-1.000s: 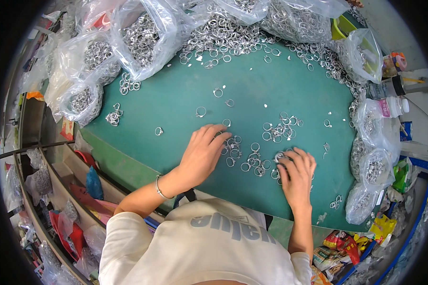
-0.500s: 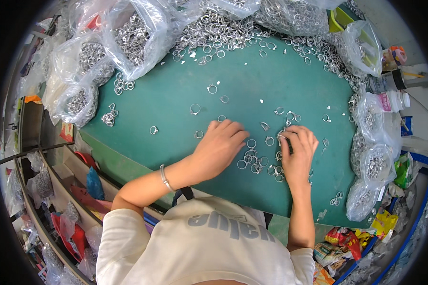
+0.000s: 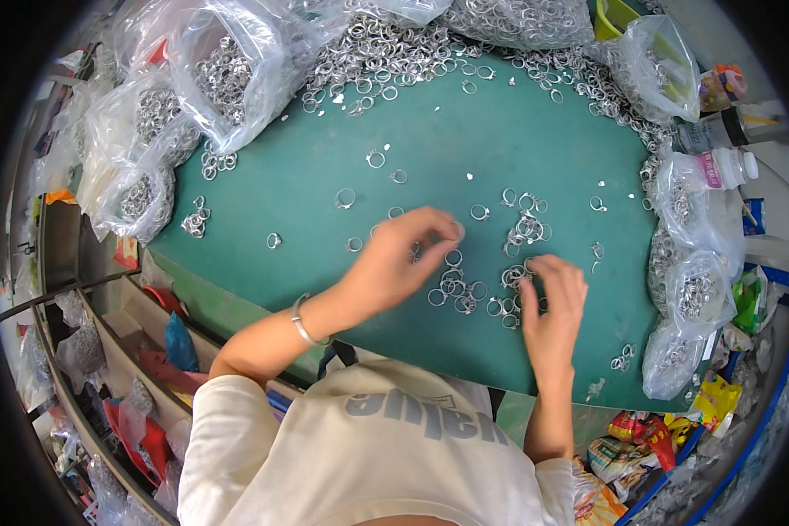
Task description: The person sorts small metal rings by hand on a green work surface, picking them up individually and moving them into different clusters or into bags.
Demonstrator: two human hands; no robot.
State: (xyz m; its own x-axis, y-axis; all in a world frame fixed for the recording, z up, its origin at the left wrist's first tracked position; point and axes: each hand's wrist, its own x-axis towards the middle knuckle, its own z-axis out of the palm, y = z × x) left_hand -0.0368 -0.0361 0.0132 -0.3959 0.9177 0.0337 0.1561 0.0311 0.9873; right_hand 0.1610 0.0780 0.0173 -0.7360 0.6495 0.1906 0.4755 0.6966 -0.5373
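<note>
Rings of round silvery metal [image 3: 457,294] want light pinches imo, though can't tell if the curled left hand [image 3: 405,250] or right hand [image 3: 554,294] grips any.

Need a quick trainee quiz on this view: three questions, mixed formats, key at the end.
1. Multiple choice: the slim silver-coloured bracelet is worn on which side? A) right; B) left; C) both.
2. True or false: the white plastic bottle with a pink label is nearer the bare right hand than the bare left hand.
3. Fill in: between the two hands, a cluster of small, round, silver-coloured ____ lies on the flat green tabletop.

Key: 1. B. 2. True. 3. Rings.
</note>
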